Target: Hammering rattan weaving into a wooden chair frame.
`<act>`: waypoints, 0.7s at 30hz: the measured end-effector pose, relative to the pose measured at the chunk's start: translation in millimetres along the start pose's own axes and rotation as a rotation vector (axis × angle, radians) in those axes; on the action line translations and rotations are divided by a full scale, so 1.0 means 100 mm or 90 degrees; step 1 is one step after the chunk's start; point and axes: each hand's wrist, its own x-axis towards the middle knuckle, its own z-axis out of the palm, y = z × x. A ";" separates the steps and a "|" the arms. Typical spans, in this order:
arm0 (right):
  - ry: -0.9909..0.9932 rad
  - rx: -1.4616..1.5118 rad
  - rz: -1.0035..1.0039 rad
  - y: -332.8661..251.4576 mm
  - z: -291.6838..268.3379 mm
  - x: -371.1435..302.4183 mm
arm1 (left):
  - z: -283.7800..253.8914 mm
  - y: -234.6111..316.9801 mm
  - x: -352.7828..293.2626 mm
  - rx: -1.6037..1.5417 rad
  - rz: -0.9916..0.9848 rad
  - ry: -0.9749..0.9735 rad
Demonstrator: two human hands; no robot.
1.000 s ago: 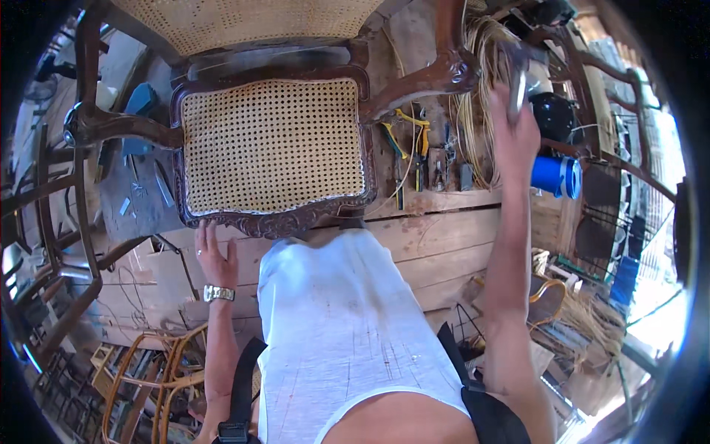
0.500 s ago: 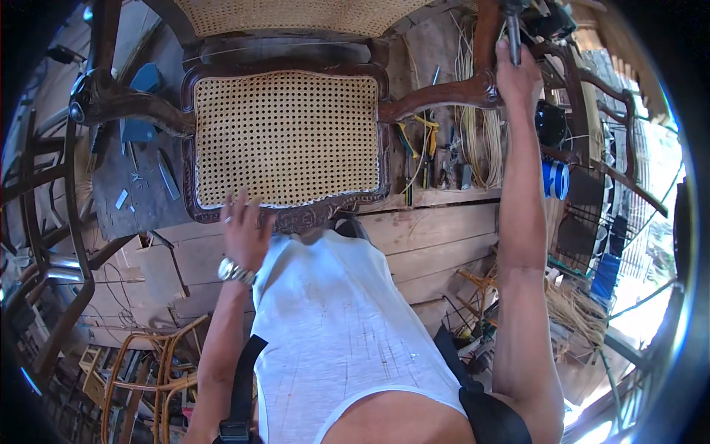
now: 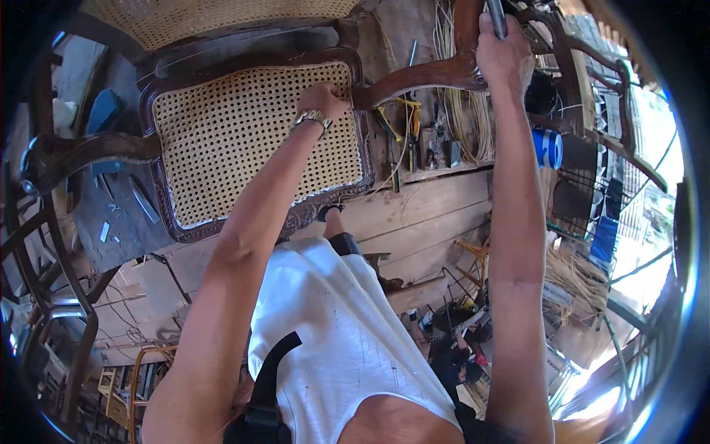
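Left hand (image 3: 323, 100) is now over the right rear part of the caned seat (image 3: 244, 140), having been at its front edge half a second earlier; its fingers are curled in near the seat end of the right armrest (image 3: 421, 76), and whether they pinch anything cannot be told; right hand (image 3: 507, 63) remains closed round a metal tool (image 3: 496, 18), raised well to the right of the seat; the seat shows slightly turned against the earlier frame. Seat lies directly beneath the left hand; left forearm (image 3: 274, 174) covers a diagonal strip of its cane; the tool's upper end is cut off at the picture's top; left fingertips are hard to make out; contact between right hand and armrest is unconfirmed.
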 end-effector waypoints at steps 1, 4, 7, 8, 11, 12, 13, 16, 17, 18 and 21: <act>-0.002 0.001 0.003 0.00 0.02 0.00 | 0.01 -0.01 0.05 0.045 0.002 0.007; -0.008 0.027 -0.002 -0.03 -0.01 0.00 | 0.03 0.03 0.09 0.089 -0.010 -0.002; -0.057 0.069 0.027 -0.25 -0.15 -0.10 | 0.01 0.06 0.08 0.099 -0.011 0.001; -0.033 0.080 0.020 -0.30 -0.19 -0.14 | 0.02 0.08 0.07 0.116 -0.017 0.010; 0.014 0.101 0.019 -0.41 -0.26 -0.22 | -0.01 0.16 0.05 0.145 -0.038 0.015; 0.034 0.109 0.022 -0.43 -0.27 -0.23 | -0.01 0.17 0.04 0.153 -0.054 0.012; 0.033 0.111 0.024 -0.43 -0.29 -0.23 | -0.02 0.18 0.05 0.155 -0.055 0.012; 0.026 0.111 0.037 -0.41 -0.29 -0.22 | -0.01 0.20 0.08 0.140 -0.073 -0.001; 0.034 0.102 0.029 -0.39 -0.28 -0.22 | 0.00 0.21 0.09 0.136 -0.079 -0.005; 0.041 0.095 0.019 -0.39 -0.26 -0.22 | 0.01 0.18 0.11 0.131 -0.089 -0.007; 0.036 0.112 0.009 -0.38 -0.24 -0.22 | 0.06 0.15 0.06 0.149 -0.071 0.071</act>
